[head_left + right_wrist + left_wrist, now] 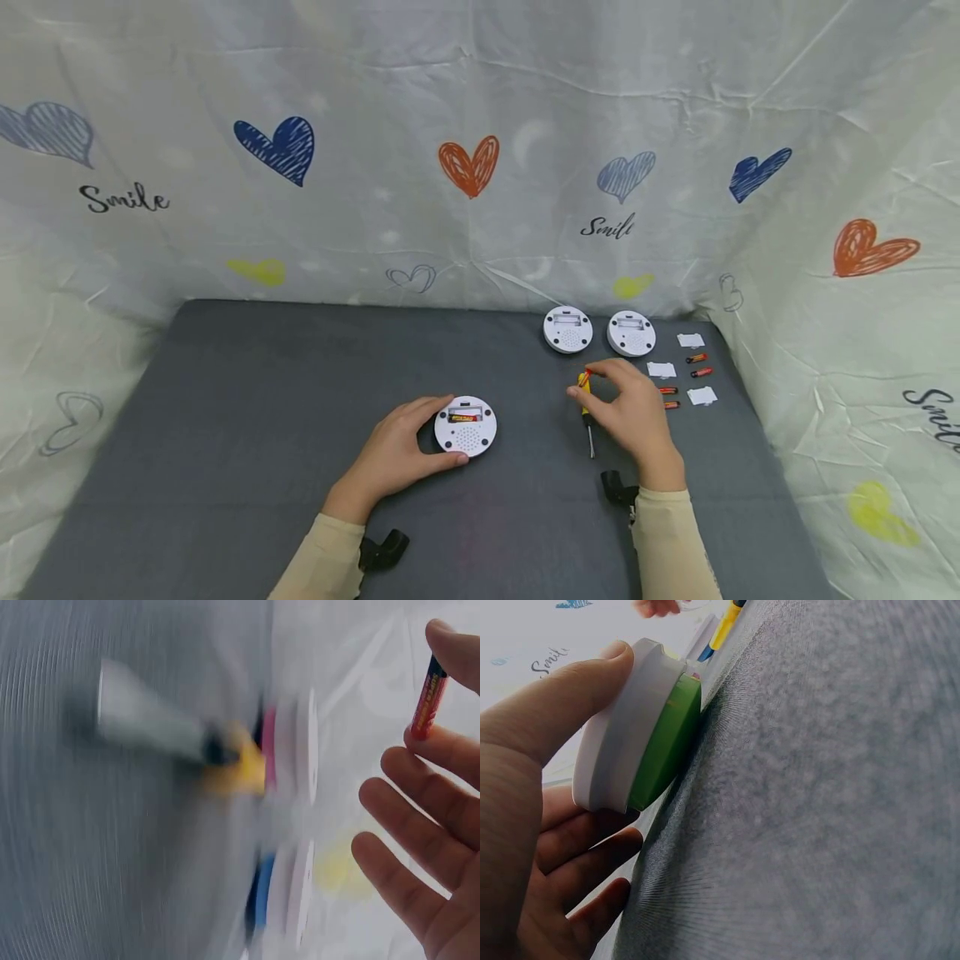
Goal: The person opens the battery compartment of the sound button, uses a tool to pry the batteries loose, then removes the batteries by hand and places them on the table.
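Observation:
A round white device (467, 437), with small holes and a battery compartment facing up, is gripped between the thumb and fingers of my left hand (397, 450). One battery (463, 418) lies in that compartment. The left wrist view shows the device's green lower part (667, 742) close against the cloth. To the right, my right hand (630, 408) pinches a red and black battery (429, 701) between thumb and index finger, its other fingers spread. Just below it, a yellow-handled screwdriver (586, 408) lies on the cloth, blurred in the right wrist view.
Two more round white devices, one left (567, 330) and one right (631, 333), stand at the back with compartments facing up. Beside them lie white battery covers (702, 396) and several loose batteries (701, 372). A printed curtain (375, 208) borders the grey cloth (262, 400).

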Motion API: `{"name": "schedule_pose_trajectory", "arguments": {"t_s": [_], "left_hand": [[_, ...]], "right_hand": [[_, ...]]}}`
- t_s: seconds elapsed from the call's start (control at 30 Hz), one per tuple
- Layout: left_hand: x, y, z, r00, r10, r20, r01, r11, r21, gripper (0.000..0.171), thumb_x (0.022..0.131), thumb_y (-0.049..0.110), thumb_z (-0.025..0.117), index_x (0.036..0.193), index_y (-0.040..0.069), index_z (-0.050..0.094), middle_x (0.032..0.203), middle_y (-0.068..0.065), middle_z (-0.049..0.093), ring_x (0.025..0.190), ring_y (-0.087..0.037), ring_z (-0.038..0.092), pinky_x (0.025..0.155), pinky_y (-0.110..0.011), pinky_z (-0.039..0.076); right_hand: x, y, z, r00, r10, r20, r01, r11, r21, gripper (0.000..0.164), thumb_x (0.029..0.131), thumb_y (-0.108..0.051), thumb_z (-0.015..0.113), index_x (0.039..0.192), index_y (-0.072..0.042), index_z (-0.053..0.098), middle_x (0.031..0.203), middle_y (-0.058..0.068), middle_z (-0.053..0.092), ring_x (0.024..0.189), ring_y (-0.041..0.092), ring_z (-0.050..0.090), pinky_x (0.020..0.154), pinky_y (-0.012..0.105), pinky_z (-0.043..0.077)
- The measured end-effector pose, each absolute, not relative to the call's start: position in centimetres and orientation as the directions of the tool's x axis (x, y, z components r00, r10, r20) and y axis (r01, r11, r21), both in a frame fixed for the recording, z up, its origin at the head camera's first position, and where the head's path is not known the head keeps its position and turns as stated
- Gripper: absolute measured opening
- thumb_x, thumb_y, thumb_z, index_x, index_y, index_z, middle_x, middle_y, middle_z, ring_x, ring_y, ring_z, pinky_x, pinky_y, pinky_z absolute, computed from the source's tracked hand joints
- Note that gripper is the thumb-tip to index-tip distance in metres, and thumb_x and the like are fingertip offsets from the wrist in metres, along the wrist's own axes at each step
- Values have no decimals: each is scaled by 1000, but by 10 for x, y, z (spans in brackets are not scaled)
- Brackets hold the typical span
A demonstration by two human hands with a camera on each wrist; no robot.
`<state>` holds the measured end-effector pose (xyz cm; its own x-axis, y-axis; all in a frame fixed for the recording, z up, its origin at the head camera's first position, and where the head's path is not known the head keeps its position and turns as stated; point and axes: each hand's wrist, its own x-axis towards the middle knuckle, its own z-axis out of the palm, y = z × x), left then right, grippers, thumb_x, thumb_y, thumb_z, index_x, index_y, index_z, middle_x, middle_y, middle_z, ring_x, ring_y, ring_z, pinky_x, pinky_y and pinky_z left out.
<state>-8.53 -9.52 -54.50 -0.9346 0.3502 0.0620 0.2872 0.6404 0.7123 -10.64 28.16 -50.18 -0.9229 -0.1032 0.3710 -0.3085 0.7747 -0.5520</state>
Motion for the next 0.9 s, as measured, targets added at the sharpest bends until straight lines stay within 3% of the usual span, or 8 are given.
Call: {"name": "schedule_pose_trajectory", "arguments": {"t_s": [0.4, 0.63, 0.9], "left_hand": [[-85, -95, -547, -935, 350, 59, 285, 641, 712, 97, 79, 66, 93, 159, 20, 61, 155, -9, 62, 142, -38, 58, 113, -64, 49], [-85, -95, -547, -937, 345, 48, 274, 647, 711, 98, 79, 65, 93, 159, 20, 60, 156, -11, 61, 143, -39, 57, 113, -65, 48], [-86, -94, -547, -935, 350, 53, 284, 652, 703, 99, 79, 67, 93, 159, 19, 60, 155, -11, 61, 143, -39, 57, 113, -65, 48]], "right_hand": [[-93, 379, -510, -912, 218, 348, -1, 847, -532, 44, 92, -34, 91, 121, -4, 81, 117, 14, 77, 106, 35, 72, 87, 58, 55], [-79, 413, -512, -908, 371, 194, 214, 810, -546, 56, 99, -44, 81, 130, 2, 75, 126, 24, 71, 118, 42, 65, 100, 61, 52], [-70, 433, -519, -881, 471, 44, 378, 757, -533, 62, 101, -50, 76, 130, 4, 73, 130, 27, 68, 118, 44, 62, 99, 63, 52]]}}
